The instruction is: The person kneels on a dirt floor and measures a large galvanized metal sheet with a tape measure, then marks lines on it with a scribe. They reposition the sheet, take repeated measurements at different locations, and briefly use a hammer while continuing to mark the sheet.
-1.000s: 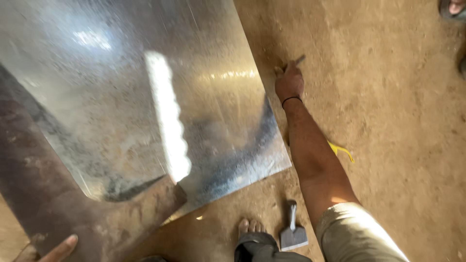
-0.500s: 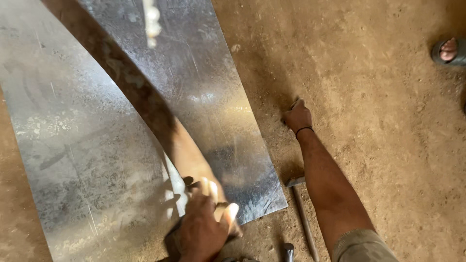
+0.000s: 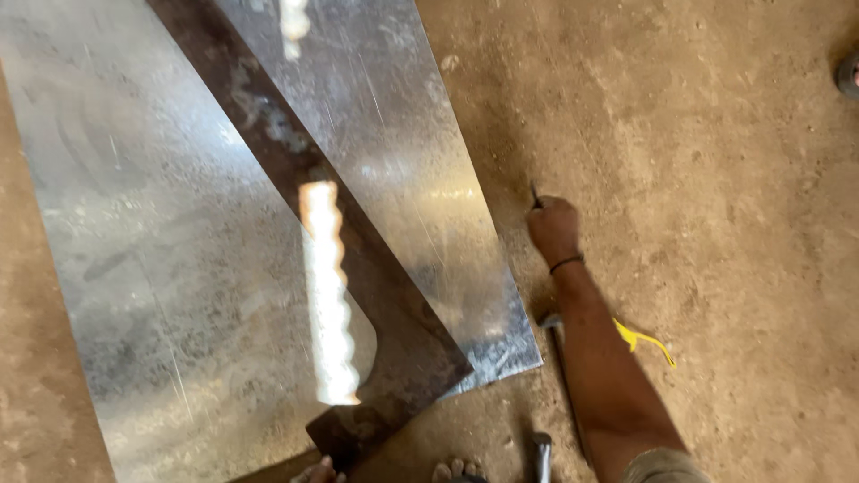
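Galvanized steel sheets on a dirt floor, with a small dark tool gripped beside them

Galvanized grey steel sheets (image 3: 179,295) are seen lying flat on the brown dirt floor (image 3: 716,224), to the left of the right hand (image 3: 555,231). At the bottom edge, only the fingertips of the left hand (image 3: 318,471) are seen, touching the near corner of the upper sheet; its grip cannot be told. Just right of them, bare toes (image 3: 455,469) and a grey metal tool head (image 3: 541,444) are seen. Beside the right forearm, a yellow strip (image 3: 640,338) lies on the floor. Farther out, the right hand is closed around a small dark pointed tool (image 3: 535,194), near the lower sheet's right edge.
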